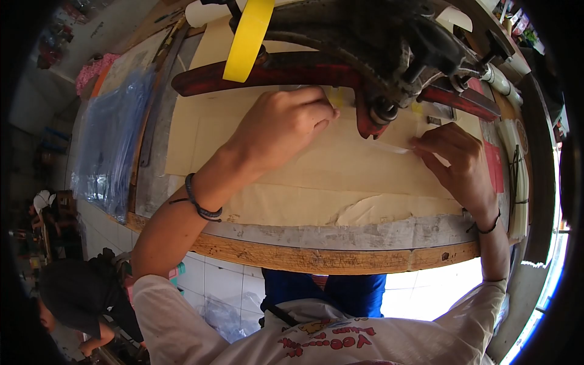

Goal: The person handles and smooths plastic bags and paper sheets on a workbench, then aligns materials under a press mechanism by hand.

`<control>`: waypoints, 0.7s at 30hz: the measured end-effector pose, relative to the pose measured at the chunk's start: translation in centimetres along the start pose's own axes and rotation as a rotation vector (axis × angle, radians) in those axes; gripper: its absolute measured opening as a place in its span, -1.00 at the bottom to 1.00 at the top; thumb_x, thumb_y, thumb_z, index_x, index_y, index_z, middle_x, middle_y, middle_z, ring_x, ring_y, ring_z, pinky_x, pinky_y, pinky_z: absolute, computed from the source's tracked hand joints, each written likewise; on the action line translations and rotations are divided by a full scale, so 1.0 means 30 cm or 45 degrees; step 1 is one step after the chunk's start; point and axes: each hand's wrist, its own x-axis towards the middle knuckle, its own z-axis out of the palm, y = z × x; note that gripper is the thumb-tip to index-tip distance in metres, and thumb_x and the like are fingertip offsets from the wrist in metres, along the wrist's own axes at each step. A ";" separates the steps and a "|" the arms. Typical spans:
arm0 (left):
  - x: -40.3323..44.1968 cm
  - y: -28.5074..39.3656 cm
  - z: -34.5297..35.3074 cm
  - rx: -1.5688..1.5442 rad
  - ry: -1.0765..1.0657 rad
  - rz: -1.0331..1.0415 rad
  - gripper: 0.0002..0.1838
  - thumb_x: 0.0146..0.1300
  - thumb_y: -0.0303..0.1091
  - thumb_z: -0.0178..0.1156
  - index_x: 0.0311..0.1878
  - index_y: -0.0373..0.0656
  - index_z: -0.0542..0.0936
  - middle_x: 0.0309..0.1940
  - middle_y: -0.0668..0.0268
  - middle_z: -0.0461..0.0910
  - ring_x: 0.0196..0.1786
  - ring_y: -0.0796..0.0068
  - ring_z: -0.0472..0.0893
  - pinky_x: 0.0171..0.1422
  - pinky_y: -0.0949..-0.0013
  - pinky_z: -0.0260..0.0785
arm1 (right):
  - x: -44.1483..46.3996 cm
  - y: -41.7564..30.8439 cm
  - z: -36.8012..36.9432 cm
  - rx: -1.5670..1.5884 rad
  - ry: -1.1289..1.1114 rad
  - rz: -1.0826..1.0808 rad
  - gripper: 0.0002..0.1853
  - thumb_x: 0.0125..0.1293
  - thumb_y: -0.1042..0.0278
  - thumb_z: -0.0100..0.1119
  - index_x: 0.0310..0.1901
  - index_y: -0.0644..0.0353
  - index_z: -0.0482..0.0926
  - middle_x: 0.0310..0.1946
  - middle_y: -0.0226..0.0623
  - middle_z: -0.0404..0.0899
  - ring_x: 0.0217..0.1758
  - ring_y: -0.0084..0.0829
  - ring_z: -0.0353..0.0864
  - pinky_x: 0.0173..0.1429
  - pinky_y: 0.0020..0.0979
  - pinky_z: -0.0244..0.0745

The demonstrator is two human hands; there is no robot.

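Note:
My left hand point(289, 125) is closed just below the red metal bar point(274, 70), its fingertips pinched together over the tan sheet point(286, 182). What it pinches, if anything, is too small to tell. On the right, my right hand point(453, 152) pinches the end of a thin clear strip point(392, 147) lying low over the sheet. Above and between the hands stands a dark metal press-like frame point(389, 55), its red bracket pointing down at the sheet. A yellow tape strip point(249, 39) hangs over the red bar.
Clear blue plastic sheets point(115, 137) lie at the table's left. The wooden table edge point(316, 258) runs before my body. Long pale strips point(517, 182) lie at the right. A person in dark clothing point(85, 298) is at lower left.

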 end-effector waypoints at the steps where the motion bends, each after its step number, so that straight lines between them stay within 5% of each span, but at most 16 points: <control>1: 0.002 0.001 -0.002 0.004 0.000 0.002 -0.90 0.12 -0.57 0.45 -0.30 -0.24 0.72 -0.29 0.31 0.71 -0.27 0.33 0.76 -0.20 0.35 0.67 | 0.001 0.000 0.000 0.000 0.001 0.001 -0.81 0.14 0.54 0.46 -0.19 0.16 0.77 -0.32 -0.31 0.71 -0.24 -0.28 0.70 -0.15 -0.28 0.63; 21: -0.003 -0.005 0.005 0.003 -0.004 -0.018 -0.90 0.10 -0.58 0.44 -0.31 -0.22 0.73 -0.29 0.32 0.71 -0.26 0.34 0.76 -0.19 0.36 0.68 | 0.003 -0.006 -0.003 -0.010 -0.018 0.019 -0.82 0.14 0.53 0.45 -0.20 0.15 0.75 -0.31 -0.31 0.70 -0.23 -0.27 0.70 -0.14 -0.27 0.63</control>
